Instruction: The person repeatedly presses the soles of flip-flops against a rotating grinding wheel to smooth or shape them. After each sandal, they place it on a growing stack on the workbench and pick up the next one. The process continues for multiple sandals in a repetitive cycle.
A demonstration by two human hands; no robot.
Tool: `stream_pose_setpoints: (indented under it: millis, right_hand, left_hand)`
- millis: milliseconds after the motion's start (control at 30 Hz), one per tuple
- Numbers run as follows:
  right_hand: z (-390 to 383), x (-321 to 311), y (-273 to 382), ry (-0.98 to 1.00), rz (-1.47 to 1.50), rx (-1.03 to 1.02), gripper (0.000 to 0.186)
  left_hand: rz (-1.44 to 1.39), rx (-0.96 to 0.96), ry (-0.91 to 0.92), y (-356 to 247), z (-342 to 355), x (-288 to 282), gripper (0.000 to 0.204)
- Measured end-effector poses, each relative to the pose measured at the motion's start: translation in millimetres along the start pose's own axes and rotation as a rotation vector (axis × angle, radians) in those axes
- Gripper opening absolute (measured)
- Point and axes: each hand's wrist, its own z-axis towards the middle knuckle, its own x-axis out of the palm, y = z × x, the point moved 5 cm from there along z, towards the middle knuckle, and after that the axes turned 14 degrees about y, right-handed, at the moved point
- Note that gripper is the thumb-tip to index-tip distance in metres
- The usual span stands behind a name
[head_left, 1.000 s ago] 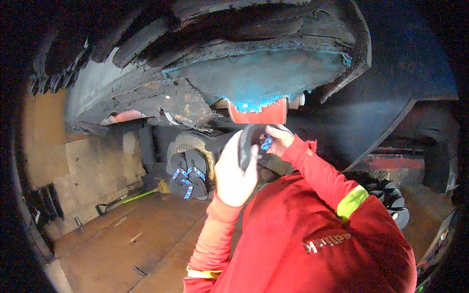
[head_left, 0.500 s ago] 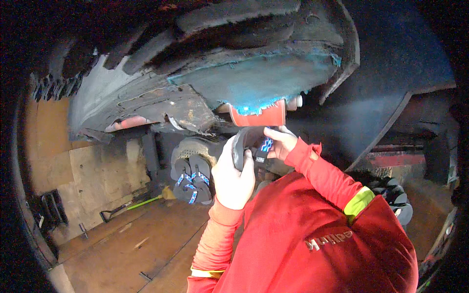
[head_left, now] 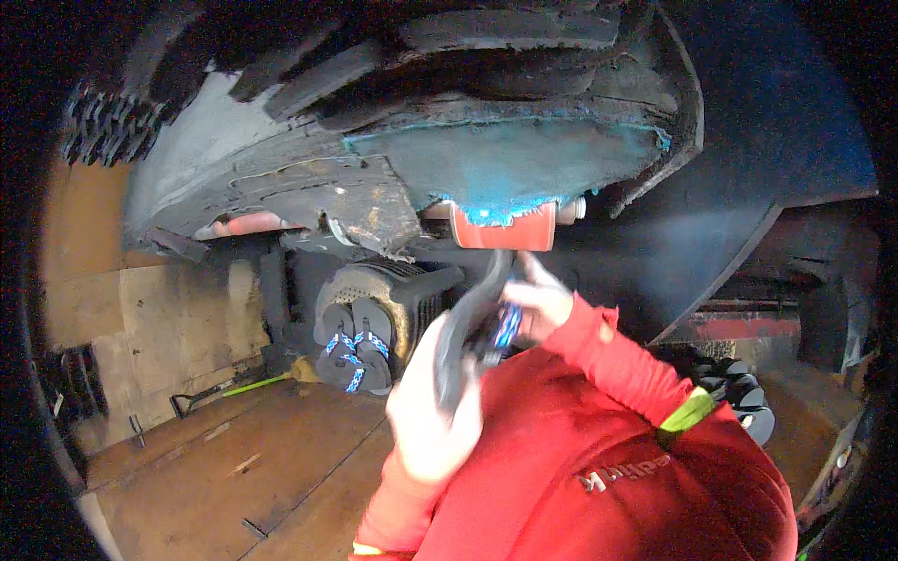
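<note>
Head | flip-flop [head_left: 474, 313] | left hand [head_left: 432, 421]: lower end | right hand [head_left: 543, 305]: strap [head_left: 508, 326] side

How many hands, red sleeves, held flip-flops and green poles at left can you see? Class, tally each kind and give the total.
Left hand and right hand: 2
Left sleeve and right sleeve: 2
Held flip-flop: 1
Green pole: 1
Total: 6

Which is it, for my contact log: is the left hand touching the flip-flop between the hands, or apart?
Touching: the head view shows the left hand wrapped around the lower end of the black flip-flop.
</note>
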Motion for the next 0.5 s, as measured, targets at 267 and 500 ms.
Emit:
stream_pose_setpoints:
  millis: [267,500]
  right_hand:
    - [-9,-16,-9,0.001,0.045,-0.013,0.073]
    - [-36,-21,-28,-0.087,-0.445,0.133,0.122]
  left_hand:
    - [0.013,0.015,0.009,24,-30,0,0.047]
    - [-0.197,-0.103,-0.006,95,-120,22,0.05]
